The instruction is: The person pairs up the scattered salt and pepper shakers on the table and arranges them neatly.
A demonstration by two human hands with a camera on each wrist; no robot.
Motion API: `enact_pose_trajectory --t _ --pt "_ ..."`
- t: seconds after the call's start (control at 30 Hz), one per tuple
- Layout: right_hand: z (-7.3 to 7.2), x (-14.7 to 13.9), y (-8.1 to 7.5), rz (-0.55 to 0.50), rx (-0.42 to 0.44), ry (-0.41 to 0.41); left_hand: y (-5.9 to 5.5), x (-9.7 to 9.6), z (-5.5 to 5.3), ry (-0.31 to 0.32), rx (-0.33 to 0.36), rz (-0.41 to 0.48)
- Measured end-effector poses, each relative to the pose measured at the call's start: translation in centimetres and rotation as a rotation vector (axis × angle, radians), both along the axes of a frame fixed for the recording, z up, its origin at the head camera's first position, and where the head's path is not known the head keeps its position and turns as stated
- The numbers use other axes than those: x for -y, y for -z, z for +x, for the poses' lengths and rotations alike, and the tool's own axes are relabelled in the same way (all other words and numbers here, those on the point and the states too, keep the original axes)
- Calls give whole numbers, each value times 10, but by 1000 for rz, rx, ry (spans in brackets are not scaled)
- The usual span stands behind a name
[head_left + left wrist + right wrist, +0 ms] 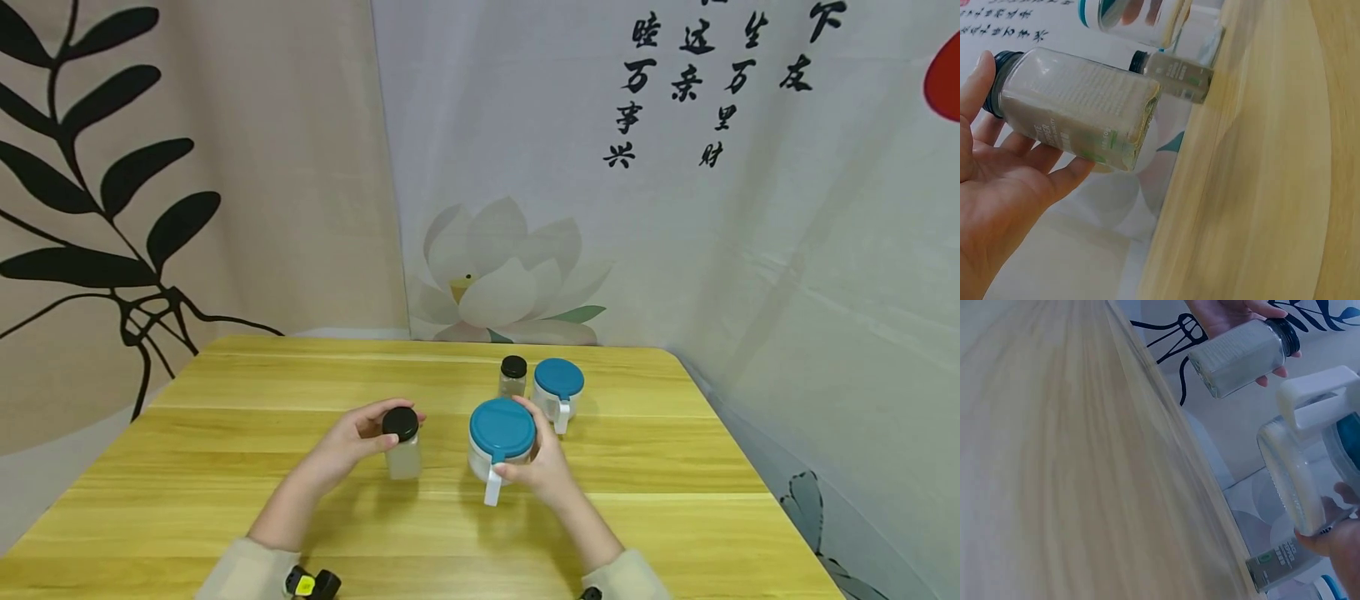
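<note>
My left hand grips a glass spice bottle by its black cap, thumb on the near side. Pale greyish powder fills much of this bottle in the left wrist view, and its base is off the table. With my right hand I hold a clear seasoning jar that has a blue lid and a white handle. White contents lie in the bottom of that jar, which is raised above the tabletop in the right wrist view. The two held containers are apart, side by side.
Behind the held jar stand a second black-capped spice bottle and a second blue-lidded jar, close together on the wooden table. A cloth backdrop with printed leaves, a lotus and writing hangs beyond the far edge.
</note>
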State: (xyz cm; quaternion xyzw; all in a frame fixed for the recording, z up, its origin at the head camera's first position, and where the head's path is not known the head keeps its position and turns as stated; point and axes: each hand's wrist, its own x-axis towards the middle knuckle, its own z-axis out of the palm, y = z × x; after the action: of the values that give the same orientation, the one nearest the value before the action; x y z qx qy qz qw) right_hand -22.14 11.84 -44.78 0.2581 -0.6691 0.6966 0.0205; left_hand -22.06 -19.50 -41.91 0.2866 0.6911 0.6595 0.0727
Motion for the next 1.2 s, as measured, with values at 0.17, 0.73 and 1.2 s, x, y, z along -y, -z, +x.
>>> enact_pose_trajectory --t 0.17,0.73,1.2 --pt "0 6 1 -2 10 -14 -1 7 1 4 5 -3" --pt "4 27 -2 25 18 -40 3 31 -2 115 -35 40" --pt "3 45 -1 39 -28 -60 2 44 -2 110 -21 34"
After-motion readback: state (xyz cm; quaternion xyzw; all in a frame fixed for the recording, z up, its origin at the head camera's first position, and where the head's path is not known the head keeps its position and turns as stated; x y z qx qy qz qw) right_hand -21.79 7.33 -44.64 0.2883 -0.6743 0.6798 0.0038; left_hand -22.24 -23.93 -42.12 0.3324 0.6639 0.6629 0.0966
